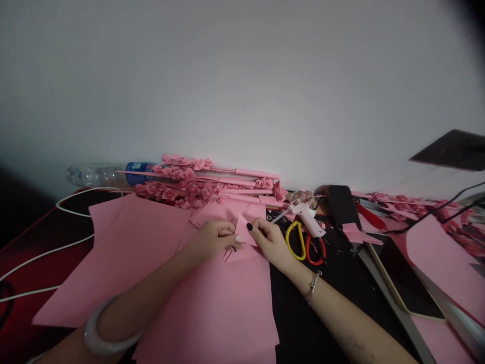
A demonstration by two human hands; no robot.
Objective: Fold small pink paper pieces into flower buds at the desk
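Between my two hands is a small piece of pink paper (245, 233), pinched at its edges and held above larger sheets. My left hand (217, 236) has its fingers curled on the piece's left side. Thumb and fingers of my right hand (267, 236) close on its right edge. Under them lie large pink paper sheets (212, 308), with small cut pieces near the top of the stack. A pink hot glue gun (307, 217) and scissors with one yellow and one red handle (295, 241) lie just right of my right hand.
Folded pink paper flowers on stems (189, 189) are heaped along the wall beside a clear plastic bottle (98, 175). More pink sheets (125, 242) lie at left, near a white cable (56, 205). A dark phone (340, 202) and a tablet (407, 280) sit at right.
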